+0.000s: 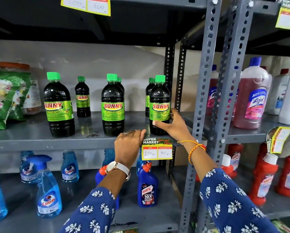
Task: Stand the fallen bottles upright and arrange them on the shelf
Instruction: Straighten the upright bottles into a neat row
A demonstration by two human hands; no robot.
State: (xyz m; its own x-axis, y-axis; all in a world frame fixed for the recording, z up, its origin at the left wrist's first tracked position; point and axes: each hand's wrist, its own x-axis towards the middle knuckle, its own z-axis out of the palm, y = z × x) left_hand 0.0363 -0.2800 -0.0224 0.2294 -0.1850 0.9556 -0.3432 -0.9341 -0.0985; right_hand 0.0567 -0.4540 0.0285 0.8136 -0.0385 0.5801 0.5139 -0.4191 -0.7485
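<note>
While my right hand (pixel 172 125) wraps its thumb and fingers around the lower body of the rightmost front bottle (pixel 159 105), that bottle stands upright at the front right corner of the grey shelf (pixel 40 140), green cap up, label facing me. Thumb on the near left side, fingers curled round the right side: closed on the bottle.

Left hand (pixel 129 143): resting knuckles-up on the shelf's front edge, fingers loosely bent, fingertips just beside the held bottle's base, holding nothing. Ring on one finger; watch (pixel 118 168) on the wrist. Right wrist: orange thread band (pixel 195 147).

Price tag (pixel 156 150): yellow, hanging from the shelf edge between my two wrists, marked 100 and 80.

Other dark bottles, same shelf, all upright:
- middle front bottle (pixel 113 105), with a second directly behind it;
- left front bottle (pixel 59 105);
- small back bottle (pixel 82 97), between those two;
- one more behind the held bottle, mostly hidden.

Far left: green packet (pixel 6 98). Below: blue spray bottles (pixel 48 190) and a blue toilet cleaner (pixel 147 187).
</note>
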